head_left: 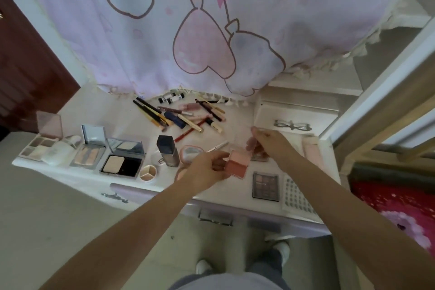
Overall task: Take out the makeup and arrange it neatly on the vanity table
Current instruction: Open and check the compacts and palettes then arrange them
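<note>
The vanity table [82, 179] looks smooth, painted white, with metal drawer handles [215, 218]. A thin printed cloth [164, 30] with a fringed edge hangs behind. The compacts [123, 160] show glossy plastic and mirrors.

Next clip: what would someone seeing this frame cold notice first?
Both hands meet at mid-table: the left hand holds a pink blush compact, the right hand lifts its clear lid. Behind them lies a jumbled pile of pencils and brushes; open palettes line the vanity table's left front edge.
</note>
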The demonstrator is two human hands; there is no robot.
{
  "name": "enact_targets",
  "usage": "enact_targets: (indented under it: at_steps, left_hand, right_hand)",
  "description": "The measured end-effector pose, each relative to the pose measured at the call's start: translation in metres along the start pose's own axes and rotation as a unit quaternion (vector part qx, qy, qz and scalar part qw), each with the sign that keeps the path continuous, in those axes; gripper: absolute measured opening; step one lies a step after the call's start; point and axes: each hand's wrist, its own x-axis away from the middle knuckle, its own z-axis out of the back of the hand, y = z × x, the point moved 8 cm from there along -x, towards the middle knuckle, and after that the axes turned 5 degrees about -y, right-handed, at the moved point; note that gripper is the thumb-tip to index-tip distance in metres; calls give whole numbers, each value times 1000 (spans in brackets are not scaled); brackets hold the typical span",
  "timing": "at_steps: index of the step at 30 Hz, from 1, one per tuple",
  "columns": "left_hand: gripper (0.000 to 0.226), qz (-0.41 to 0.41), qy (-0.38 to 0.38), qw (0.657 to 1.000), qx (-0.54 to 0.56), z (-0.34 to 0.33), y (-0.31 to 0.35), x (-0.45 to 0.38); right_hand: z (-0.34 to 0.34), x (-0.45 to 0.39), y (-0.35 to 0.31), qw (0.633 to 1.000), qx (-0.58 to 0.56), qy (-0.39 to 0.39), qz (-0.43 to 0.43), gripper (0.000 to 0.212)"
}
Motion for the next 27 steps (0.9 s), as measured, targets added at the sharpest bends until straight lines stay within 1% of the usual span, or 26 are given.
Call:
enact_targets:
  at_steps: [3, 5, 8, 11, 14, 17, 21, 27]
  left_hand:
    - [46, 40, 27, 998, -51, -26, -43, 10]
    - [44, 76, 46, 993, -77, -38, -67, 15]
    - [37, 111, 72, 987, -93, -45, -87, 14]
    - [28, 122, 77, 981, -128, -51, -94, 7]
    - [21, 125, 80, 975, -163, -54, -98, -2]
    - [23, 130, 82, 972, -179, -53, -101, -11]
    - [25, 146, 76, 966, -200, -52, -104, -17]
    - [26, 142, 78, 958, -237, -53, -104, -21]
  right_hand:
    - [-12, -2, 44, 997, 61, -24, -32, 32]
    - [-15, -4, 70, 995, 85, -23, -53, 29]
    - [-19, -10, 90, 992, 106, -23, -59, 22]
    - [-19, -21, 94, 989, 130, -20, -62, 20]
    - [-22, -32, 94, 987, 139, -28, -71, 22]
    - [-23, -40, 94, 986, 142, -34, -82, 23]
    - [-24, -45, 95, 987, 115, -50, -98, 23]
    - [-25, -48, 94, 982, 140, -76, -102, 25]
